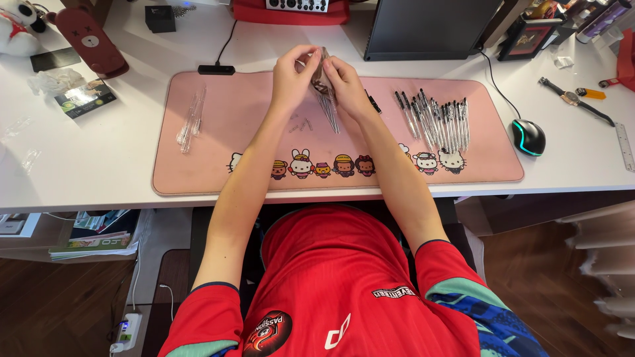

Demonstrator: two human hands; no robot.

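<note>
Fingers of the left hand [291, 76] and right hand [345, 82] pinched together on a clear plastic bundle of pen parts [325, 89], long axis running far-to-near over the pink desk mat [198, 165].

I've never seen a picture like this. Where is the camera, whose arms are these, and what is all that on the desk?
There is one picture, taken by a camera worn on a person's head, looking down at their own arms and red shirt. No machine is involved. The left hand and right hand meet over a pink desk mat, together holding a bundle of clear pens. A row of similar pens lies on the mat to the right, and clear pen parts lie to the left. On the white desk sit a computer mouse, a wristwatch and a monitor.
</note>
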